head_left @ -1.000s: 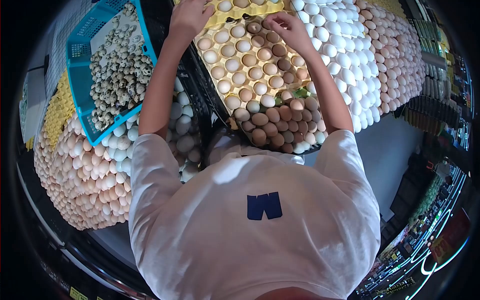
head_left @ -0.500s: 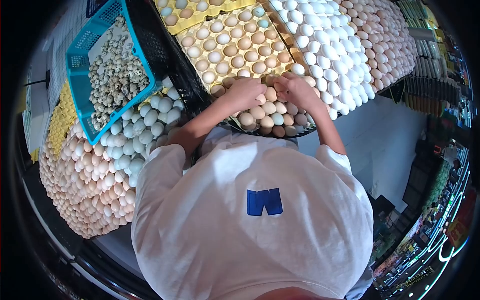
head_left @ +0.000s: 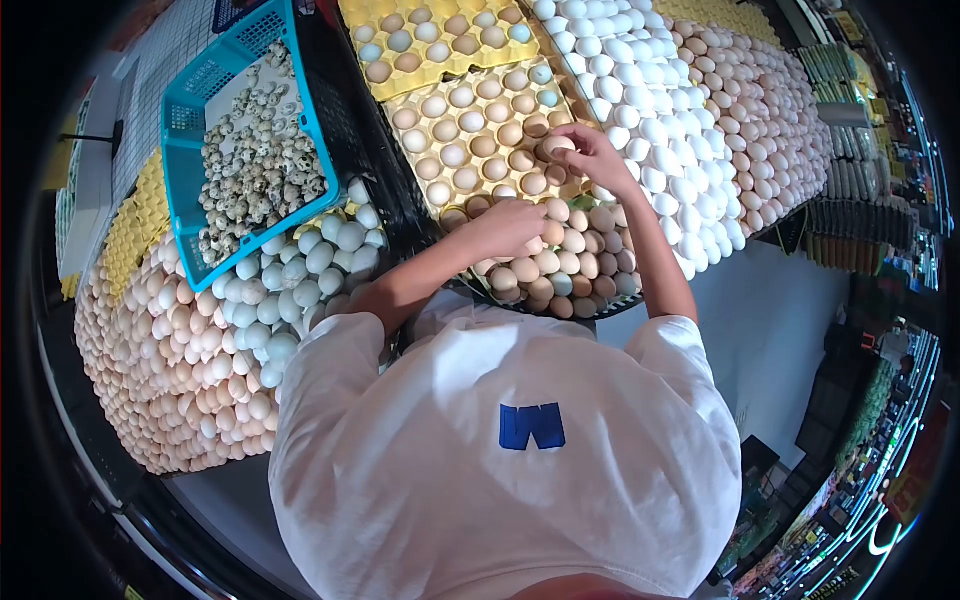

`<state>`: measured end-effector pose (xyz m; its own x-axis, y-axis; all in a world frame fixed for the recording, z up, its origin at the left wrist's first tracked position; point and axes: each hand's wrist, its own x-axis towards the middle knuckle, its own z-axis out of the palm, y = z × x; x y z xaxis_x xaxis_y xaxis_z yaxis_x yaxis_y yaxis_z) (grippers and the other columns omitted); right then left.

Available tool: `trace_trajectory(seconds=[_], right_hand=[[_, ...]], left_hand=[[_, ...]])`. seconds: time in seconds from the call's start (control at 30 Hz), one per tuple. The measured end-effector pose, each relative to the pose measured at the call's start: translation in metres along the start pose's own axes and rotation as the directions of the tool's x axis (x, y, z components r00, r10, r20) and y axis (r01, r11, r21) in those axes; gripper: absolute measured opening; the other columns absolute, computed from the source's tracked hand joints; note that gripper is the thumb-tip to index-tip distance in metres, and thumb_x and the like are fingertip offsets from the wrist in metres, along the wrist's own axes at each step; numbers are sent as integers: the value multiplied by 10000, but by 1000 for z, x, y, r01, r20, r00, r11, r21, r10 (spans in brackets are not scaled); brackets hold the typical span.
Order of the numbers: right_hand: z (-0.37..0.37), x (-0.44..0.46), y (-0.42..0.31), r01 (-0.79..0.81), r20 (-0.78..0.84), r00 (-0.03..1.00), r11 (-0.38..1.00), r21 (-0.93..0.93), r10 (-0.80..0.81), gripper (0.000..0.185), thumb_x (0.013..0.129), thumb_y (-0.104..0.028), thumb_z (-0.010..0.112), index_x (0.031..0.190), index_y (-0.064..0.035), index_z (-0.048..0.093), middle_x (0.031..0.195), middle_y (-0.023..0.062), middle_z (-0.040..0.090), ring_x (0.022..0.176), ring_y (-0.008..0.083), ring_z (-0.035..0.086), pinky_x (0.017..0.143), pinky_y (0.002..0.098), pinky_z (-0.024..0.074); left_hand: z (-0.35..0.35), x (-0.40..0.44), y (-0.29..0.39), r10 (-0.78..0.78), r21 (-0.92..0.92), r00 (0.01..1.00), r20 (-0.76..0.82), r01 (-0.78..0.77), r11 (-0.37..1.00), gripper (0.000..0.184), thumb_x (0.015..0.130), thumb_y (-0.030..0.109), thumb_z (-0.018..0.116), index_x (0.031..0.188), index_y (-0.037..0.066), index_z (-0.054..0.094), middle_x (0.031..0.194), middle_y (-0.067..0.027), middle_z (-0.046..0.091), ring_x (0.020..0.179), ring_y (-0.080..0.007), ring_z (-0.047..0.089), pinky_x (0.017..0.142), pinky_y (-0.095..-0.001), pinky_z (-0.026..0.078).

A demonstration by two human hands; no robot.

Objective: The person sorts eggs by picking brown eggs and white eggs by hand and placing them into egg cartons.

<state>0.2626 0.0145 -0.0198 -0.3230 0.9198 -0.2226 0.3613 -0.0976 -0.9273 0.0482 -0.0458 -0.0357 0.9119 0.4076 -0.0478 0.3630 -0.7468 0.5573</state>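
Note:
Between the thumb and fingers of my right hand [head_left: 597, 162] is a brown egg [head_left: 557, 149], raised over the right side of a pale yellow egg tray [head_left: 437, 107]. Rows of brown, cream and a few bluish eggs fill the cups of this tray. My left hand [head_left: 503, 230] is low over a pile of loose brown eggs [head_left: 567, 262] at the near end of the tray. Its fingers are curled round an egg, mostly hidden by the hand. One pale blue-green egg [head_left: 562, 284] shows among the brown ones.
A blue plastic basket [head_left: 183, 225] of speckled quail eggs stands at the left. Below it are bluish eggs [head_left: 320, 258] and a large heap of pinkish eggs [head_left: 170, 370]. White eggs [head_left: 655, 130] and more pinkish eggs [head_left: 765, 145] lie at the right. A second yellow tray [head_left: 400, 65] is behind.
My right hand has moved from the loose pile up over the tray, with an egg now visible in it. My left hand stays at the pile. The view has shifted slightly.

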Motion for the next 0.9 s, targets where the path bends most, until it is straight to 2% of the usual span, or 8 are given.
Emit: trace_trajectory(seconds=[0.17, 0.4, 0.53, 0.6, 0.63, 0.67, 0.8, 0.9], right_hand=[[3, 105, -8, 97, -128, 987, 994, 39, -92, 410, 833, -214, 672, 1183, -26, 568, 906, 30, 627, 765, 90, 570, 646, 243, 483], [-7, 245, -31, 191, -299, 910, 930, -314, -287, 474, 735, -257, 731, 1123, -32, 577, 957, 92, 652, 786, 179, 621, 713, 309, 511], [-10, 275, -62, 111, -297, 912, 869, -483, -281, 478, 714, -284, 707, 1107, -31, 605, 920, 133, 653, 803, 239, 640, 714, 341, 517], [-12, 291, -57, 108, -256, 923, 832, -545, -288, 415, 730, -259, 688, 1089, -57, 644, 905, 166, 656, 826, 292, 646, 749, 373, 519], [-10, 298, -51, 106, -258, 923, 832, -544, -286, 415, 730, -259, 688, 1089, -57, 644, 905, 166, 656, 826, 292, 646, 749, 373, 519], [-9, 309, -40, 171, -250, 883, 769, -616, -397, 411, 738, -257, 688, 1097, -64, 643, 894, 168, 658, 841, 303, 645, 772, 383, 515], [2, 307, -43, 198, -246, 841, 696, -690, -482, 316, 758, -224, 678, 1032, -67, 677, 899, 180, 657, 882, 330, 634, 808, 410, 504], [1, 309, -39, 195, -239, 835, 674, -713, -495, 222, 765, -190, 660, 945, -69, 704, 917, 183, 656, 872, 331, 631, 781, 417, 504]], left_hand=[[-15, -1, -15, -36, -170, 994, 103, 53, 984, 252, 660, 207, 714, 834, 39, 642, 869, -91, 577, 868, -270, 599, 748, -383, 473], [-78, -21, -59, -187, -580, 952, -244, 11, 815, 308, 732, 225, 760, 942, 22, 662, 796, -58, 634, 662, -127, 581, 603, -261, 482], [-132, -13, -129, -413, -736, 837, -360, 17, 677, 329, 798, 121, 717, 1095, 24, 613, 862, 11, 598, 749, -42, 518, 662, -199, 450], [-156, -2, -174, -493, -728, 751, -439, 25, 686, 348, 855, 176, 675, 1152, 13, 596, 869, 12, 595, 778, -55, 531, 702, -205, 465], [-164, 9, -198, -572, -757, 671, -471, 25, 653, 433, 805, 252, 702, 1173, 40, 616, 877, -78, 660, 767, -144, 614, 698, -278, 502], [-171, 17, -217, -546, -582, 563, -620, 137, 802, 437, 808, 300, 683, 1150, 35, 619, 862, -96, 669, 738, -185, 637, 700, -301, 509], [-187, 43, -272, -628, -499, 410, -662, 383, 777, 417, 788, 334, 660, 1079, 36, 635, 907, -142, 680, 841, -267, 659, 754, -378, 515], [-182, 61, -291, -553, -302, 449, -702, 516, 802, 397, 812, 343, 670, 1074, 47, 637, 873, -128, 682, 810, -225, 660, 748, -355, 515]])
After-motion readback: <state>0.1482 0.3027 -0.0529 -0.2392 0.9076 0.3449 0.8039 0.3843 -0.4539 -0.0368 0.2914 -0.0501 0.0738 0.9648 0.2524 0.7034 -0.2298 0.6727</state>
